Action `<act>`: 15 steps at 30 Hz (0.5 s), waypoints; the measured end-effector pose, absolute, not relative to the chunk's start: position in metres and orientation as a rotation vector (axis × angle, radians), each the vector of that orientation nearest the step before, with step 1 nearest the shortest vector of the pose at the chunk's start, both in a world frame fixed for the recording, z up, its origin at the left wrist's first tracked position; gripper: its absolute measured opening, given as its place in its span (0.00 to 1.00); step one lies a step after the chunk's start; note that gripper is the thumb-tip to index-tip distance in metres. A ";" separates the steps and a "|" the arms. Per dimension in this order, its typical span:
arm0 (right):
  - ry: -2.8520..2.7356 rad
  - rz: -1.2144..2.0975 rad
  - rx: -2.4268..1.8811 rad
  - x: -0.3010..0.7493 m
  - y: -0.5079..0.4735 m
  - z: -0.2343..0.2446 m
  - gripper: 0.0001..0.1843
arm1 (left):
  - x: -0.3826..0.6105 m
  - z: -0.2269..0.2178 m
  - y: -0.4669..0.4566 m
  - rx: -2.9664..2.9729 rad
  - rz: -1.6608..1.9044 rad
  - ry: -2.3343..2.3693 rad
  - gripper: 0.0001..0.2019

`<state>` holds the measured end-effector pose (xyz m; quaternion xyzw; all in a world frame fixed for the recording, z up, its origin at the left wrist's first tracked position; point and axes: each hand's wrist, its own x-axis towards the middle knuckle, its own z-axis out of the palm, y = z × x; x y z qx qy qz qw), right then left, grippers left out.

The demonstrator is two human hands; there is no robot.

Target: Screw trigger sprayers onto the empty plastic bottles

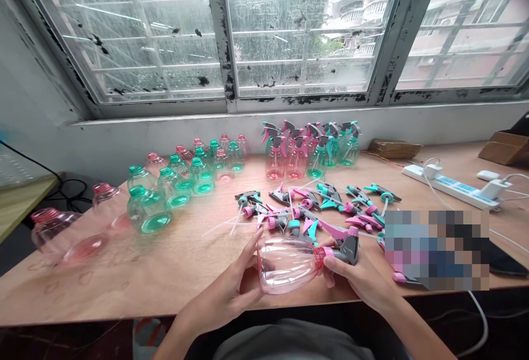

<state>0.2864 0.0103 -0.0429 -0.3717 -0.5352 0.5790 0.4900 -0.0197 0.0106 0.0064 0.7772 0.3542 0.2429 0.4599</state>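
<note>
My left hand [237, 283] is wrapped round the base of a clear pink bottle [287, 265] lying on its side over the near table edge. My right hand [351, 274] pinches the pink collar and grey trigger sprayer head [345, 248] at the bottle's neck. Just beyond the bottle lies a heap of loose trigger sprayers [318, 205] in grey, pink and teal, with thin dip tubes sticking out.
Open pink and green bottles [177, 189] stand and lie at the left of the wooden table [165, 272]. Finished spray bottles [309, 150] line the back by the window. A power strip [450, 186] with cables sits right; a cardboard box [506, 148] is far right.
</note>
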 end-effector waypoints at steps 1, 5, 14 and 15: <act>-1.292 1.400 -0.903 0.286 0.010 -0.043 0.18 | -0.020 0.007 0.011 1.914 0.599 0.871 0.47; -1.272 1.403 -0.892 0.286 0.010 -0.044 0.19 | -0.019 0.007 0.011 1.863 0.606 0.816 0.52; -1.281 1.414 -0.902 0.289 0.013 -0.050 0.19 | -0.020 0.008 0.010 1.919 0.588 0.874 0.47; -1.278 1.414 -0.903 0.289 0.013 -0.050 0.19 | -0.020 0.008 0.010 1.926 0.590 0.871 0.47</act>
